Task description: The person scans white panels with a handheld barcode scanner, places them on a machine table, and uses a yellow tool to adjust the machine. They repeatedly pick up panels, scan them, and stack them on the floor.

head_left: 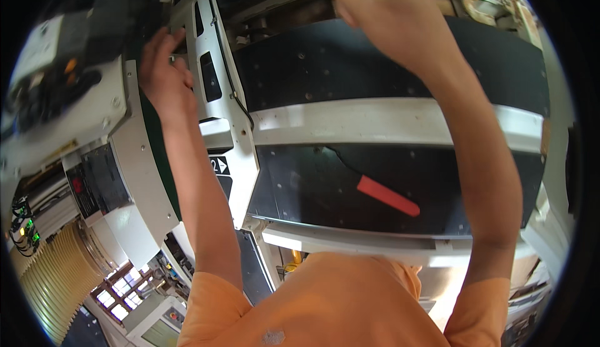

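Note:
My left hand point(165, 75) reaches up at the left, beside a white machine frame with dark slots point(209, 75). Its fingers are stretched and somewhat apart, and I see nothing held in them. My right hand point(369, 0) is raised at the top, over the far edge of a black panel point(375, 66), and the picture's upper edge cuts it off. Its visible fingers look curled in; whatever they hold, if anything, is hidden. Below, a flat red strip point(387, 195) on a dark cord lies against a second black panel point(300, 188).
A white crossbar point(350, 122) runs between the black panels. At the left stand a pale machine housing point(134, 178) and a ribbed yellowish hose point(56, 278). A thin black cable point(234, 88) follows the white frame. A grey cabinet point(156, 322) is at the lower left.

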The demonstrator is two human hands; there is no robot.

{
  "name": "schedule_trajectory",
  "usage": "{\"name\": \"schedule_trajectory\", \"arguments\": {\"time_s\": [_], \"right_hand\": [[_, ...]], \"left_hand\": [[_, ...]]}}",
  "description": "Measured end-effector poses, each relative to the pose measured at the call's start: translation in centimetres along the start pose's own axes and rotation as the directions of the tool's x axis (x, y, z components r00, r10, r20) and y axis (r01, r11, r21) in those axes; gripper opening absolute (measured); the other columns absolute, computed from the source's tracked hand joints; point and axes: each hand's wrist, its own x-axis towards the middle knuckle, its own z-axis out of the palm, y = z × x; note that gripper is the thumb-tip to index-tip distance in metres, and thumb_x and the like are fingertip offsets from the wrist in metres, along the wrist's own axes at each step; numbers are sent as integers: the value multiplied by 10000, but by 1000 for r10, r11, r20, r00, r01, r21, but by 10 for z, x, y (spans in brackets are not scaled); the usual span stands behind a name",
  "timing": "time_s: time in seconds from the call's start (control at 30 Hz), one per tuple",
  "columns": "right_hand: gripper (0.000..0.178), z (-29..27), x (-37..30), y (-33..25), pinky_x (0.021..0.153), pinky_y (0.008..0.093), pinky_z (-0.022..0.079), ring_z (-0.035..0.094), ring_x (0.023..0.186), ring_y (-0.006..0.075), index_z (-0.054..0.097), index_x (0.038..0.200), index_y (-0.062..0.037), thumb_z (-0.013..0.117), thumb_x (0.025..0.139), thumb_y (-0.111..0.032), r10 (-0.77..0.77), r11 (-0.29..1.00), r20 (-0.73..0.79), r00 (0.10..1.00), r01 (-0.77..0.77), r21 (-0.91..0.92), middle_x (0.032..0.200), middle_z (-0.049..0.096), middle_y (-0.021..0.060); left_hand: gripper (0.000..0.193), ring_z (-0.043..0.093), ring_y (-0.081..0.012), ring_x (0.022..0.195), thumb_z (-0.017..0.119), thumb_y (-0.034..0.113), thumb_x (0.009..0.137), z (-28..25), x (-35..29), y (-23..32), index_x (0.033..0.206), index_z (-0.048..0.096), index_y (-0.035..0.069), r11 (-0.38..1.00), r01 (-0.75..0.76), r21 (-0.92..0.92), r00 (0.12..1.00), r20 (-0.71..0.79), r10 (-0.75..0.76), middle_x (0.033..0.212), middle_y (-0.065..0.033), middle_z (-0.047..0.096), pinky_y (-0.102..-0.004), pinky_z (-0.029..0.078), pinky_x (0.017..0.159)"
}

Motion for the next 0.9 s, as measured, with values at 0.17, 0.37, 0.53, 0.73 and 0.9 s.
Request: {"name": "schedule_trajectory", "arguments": {"time_s": [0.17, 0.37, 0.53, 0.73, 0.9], "right_hand": [[329, 12, 75, 21, 520, 322, 374, 434, 524, 134, 614, 703, 9, 554, 966, -180, 196, 866, 437, 878, -364, 343, 579, 539, 34], [321, 68, 110, 40, 538, 325, 413, 499, 541, 161, 646, 692, 26, 560, 930, -172, -176, 926, 389, 904, 18, 377, 584, 572, 80], [264, 64, 109, 35, 592, 352, 488, 585, 572, 233, 687, 787, 50, 538, 929, -116, 33, 887, 450, 893, -234, 398, 668, 640, 124], [247, 73, 111, 36, 553, 345, 457, 565, 551, 215, 694, 812, 57, 566, 924, -122, -448, 894, 217, 867, 428, 135, 684, 645, 120], [237, 69, 115, 20, 622, 360, 487, 623, 656, 266, 704, 852, 66, 517, 919, -63, 176, 834, 293, 940, -300, 462, 733, 671, 140]], "left_hand": [[354, 293, -73, 538, 558, 72, 943, 2, 64, -6, 1275, 601, -47, 991, -16, -134, 1000, 14, 18, 1061, -86, 708, -212, 258, 468], [326, 300, -74, 553, 548, 0, 929, -2, 89, -9, 1221, 585, -139, 962, 20, -272, 994, 112, 11, 872, -62, 580, -224, 245, 463], [272, 300, -73, 541, 507, 20, 946, 5, 82, -12, 1159, 593, -126, 940, -14, -340, 999, 28, 25, 1112, -164, 673, -209, 245, 443], [163, 293, -46, 491, 524, 28, 916, 0, 43, -7, 1034, 617, -34, 957, -86, -276, 994, 39, 101, 1268, -211, 658, -191, 248, 411], [118, 392, -24, 494, 560, 91, 921, 0, -35, -27, 935, 659, 29, 989, 21, 147, 990, -139, 0, 1032, -121, 742, -173, 286, 423]]}}
